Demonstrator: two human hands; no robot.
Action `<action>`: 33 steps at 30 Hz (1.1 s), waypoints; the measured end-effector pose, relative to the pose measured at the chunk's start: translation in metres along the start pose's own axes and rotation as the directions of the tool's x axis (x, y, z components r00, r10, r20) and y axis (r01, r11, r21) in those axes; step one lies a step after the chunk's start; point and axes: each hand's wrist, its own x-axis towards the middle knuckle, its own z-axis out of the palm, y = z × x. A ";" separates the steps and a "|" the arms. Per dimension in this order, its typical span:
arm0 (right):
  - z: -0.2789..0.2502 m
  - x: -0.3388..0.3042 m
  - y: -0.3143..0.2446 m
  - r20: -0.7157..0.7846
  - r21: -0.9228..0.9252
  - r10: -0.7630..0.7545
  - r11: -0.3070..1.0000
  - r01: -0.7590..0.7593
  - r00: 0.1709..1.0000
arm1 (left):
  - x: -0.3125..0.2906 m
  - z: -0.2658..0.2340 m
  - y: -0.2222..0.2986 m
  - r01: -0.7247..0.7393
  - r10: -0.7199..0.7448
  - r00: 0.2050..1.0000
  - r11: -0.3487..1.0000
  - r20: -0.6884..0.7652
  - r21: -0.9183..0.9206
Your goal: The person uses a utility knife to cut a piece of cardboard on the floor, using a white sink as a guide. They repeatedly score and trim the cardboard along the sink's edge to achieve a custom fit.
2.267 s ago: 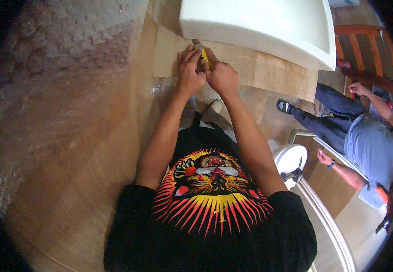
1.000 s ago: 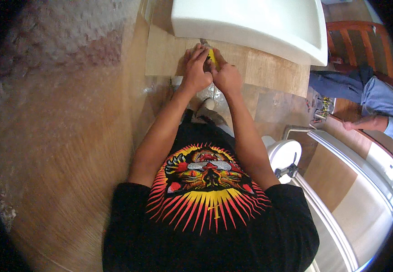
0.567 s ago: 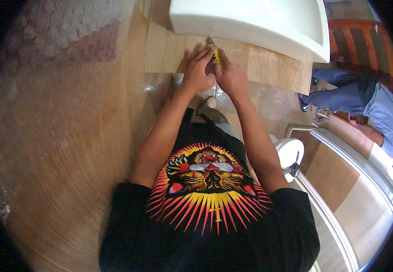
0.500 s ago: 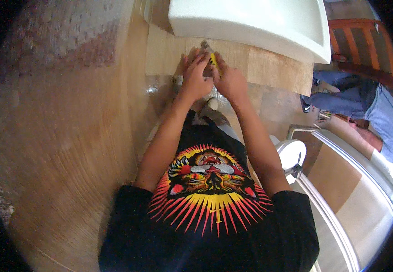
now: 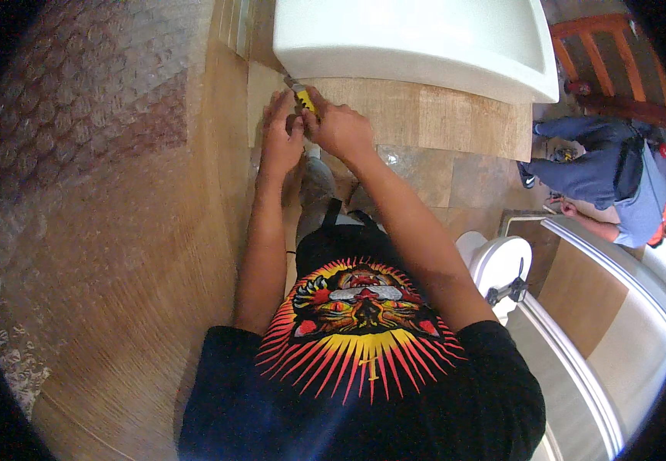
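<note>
My right hand [image 5: 338, 128] is closed around a small yellow-handled tool [image 5: 303, 98] whose tip points at the lower left edge of a white bathtub [image 5: 417, 42]. My left hand [image 5: 281, 140] rests beside it with fingers up against the tool and the tiled tub front [image 5: 425, 115]. Both forearms reach forward over my black shirt with a red and yellow print.
A wood-tone tiled wall [image 5: 118, 215] curves along the left. A white toilet [image 5: 498, 265] stands at the right, next to a white-framed panel [image 5: 617, 323]. Another person in blue clothes [image 5: 602, 180] crouches at the far right near an orange ladder [image 5: 609, 54].
My hands and the tool have moved left along the tub's lower edge toward its corner. The person at the right has shifted position.
</note>
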 end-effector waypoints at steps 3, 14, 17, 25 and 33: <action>0.000 -0.001 -0.004 -0.016 -0.020 0.041 0.999 -0.041 0.999 | 0.006 -0.007 0.001 0.047 -0.045 0.998 0.997 0.034 -0.059; 0.000 -0.003 -0.002 0.011 -0.042 0.042 0.998 -0.041 0.999 | 0.011 -0.017 0.004 -0.046 0.001 0.953 0.988 0.302 0.144; 0.001 -0.001 -0.003 0.031 -0.045 0.051 0.998 -0.050 0.998 | 0.009 -0.010 0.005 -0.043 -0.006 0.959 0.985 0.283 0.167; 0.013 0.002 0.005 -0.071 -0.032 0.014 0.999 -0.016 0.997 | 0.013 0.011 0.008 0.002 -0.007 0.984 1.000 0.178 0.029; 0.011 -0.006 -0.003 -0.039 0.092 0.144 0.986 -0.140 0.989 | 0.008 0.016 0.012 -0.024 0.018 0.990 0.999 0.136 0.043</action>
